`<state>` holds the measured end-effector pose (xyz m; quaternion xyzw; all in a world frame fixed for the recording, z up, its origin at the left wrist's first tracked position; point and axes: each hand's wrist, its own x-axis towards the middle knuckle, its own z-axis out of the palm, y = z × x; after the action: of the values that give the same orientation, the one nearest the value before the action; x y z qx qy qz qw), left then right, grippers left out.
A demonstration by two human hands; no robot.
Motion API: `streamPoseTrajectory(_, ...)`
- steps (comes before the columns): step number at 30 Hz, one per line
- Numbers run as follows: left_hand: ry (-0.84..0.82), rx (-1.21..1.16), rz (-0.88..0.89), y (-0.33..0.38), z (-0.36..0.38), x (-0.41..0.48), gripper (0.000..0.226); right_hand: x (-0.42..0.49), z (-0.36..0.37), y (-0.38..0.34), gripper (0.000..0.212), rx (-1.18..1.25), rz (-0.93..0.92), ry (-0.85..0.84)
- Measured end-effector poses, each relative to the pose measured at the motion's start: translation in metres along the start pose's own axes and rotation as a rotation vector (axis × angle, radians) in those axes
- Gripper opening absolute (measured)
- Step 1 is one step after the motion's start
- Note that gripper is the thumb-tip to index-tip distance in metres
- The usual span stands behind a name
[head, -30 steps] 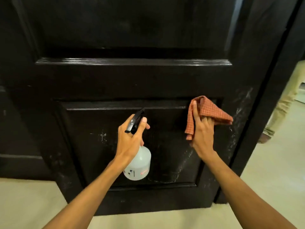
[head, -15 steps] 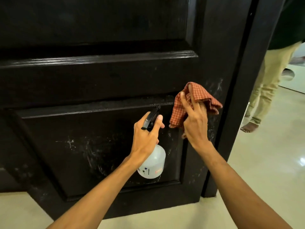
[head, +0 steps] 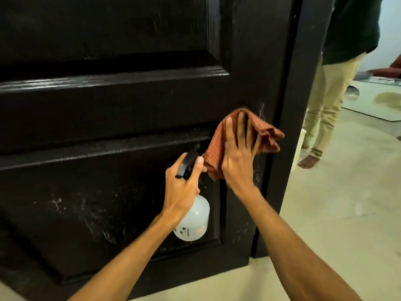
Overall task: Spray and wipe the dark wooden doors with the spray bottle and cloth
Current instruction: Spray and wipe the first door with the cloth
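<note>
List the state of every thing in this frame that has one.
Door: whitish streaks on the lower panel and right edge.
Bottle: roughly upright, off the floor, nozzle towards the door; fill level unclear.
Cloth: bunched, pressed on the door.
Left grip: wrapped round the bottle's neck.
Right grip: fingers spread, pressing the cloth.
Bystander: standing barefoot past the door.

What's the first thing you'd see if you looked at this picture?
The orange checked cloth stands out most against the big black door, where the right hand presses it near the door's right edge. Just below and left of it, the left hand grips a white bottle by its black sprayer top. White streaks mark the door's lower panel, and another person's legs in tan trousers stand to the right.
</note>
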<state>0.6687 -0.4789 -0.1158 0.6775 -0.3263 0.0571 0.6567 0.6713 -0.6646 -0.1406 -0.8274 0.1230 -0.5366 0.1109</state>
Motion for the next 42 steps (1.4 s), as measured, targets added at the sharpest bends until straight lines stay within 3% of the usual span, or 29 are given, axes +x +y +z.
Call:
streamPoseTrajectory(4,-0.016,-0.010,0.008,0.005,0.000,0.003,0.021,-0.043,0.007,0.021,0.073,0.009,0.019,-0.097)
streamPoseTrajectory(8,-0.015,-0.005,0.018,0.008,0.003,0.006,0.020,0.039,-0.018,0.012,0.078,0.039,0.040,0.056)
streamPoseTrajectory(11,-0.012,-0.009,0.013,0.009,0.005,0.008,0.022,0.032,-0.017,0.017,0.079,0.052,0.028,0.128)
streamPoseTrajectory(14,-0.015,-0.019,0.004,0.010,0.001,0.007,0.020,-0.051,0.002,0.033,0.090,0.021,0.079,-0.035)
streamPoseTrajectory(16,-0.010,-0.009,-0.001,0.007,-0.002,0.005,0.019,-0.066,0.003,0.037,0.087,0.061,0.120,-0.107)
streamPoseTrajectory(21,0.024,0.018,0.001,0.002,-0.015,0.002,0.019,0.018,-0.007,-0.017,0.082,0.016,-0.114,0.034)
streamPoseTrajectory(26,0.073,0.034,0.016,0.004,-0.039,0.001,0.020,-0.040,0.021,-0.029,0.085,0.008,-0.119,0.056)
streamPoseTrajectory(31,0.103,0.051,0.031,0.000,-0.061,-0.002,0.018,0.002,0.011,-0.055,0.038,0.044,-0.059,0.211)
streamPoseTrajectory(35,0.117,0.057,0.034,0.000,-0.071,-0.003,0.019,-0.021,0.010,-0.060,0.051,0.053,-0.177,0.125)
streamPoseTrajectory(39,0.132,0.040,0.017,-0.005,-0.082,-0.006,0.018,0.008,0.005,-0.072,0.027,0.114,-0.069,0.254)
streamPoseTrajectory(42,0.152,0.053,0.015,-0.009,-0.093,-0.006,0.018,-0.009,0.018,-0.092,0.025,0.156,-0.217,0.193)
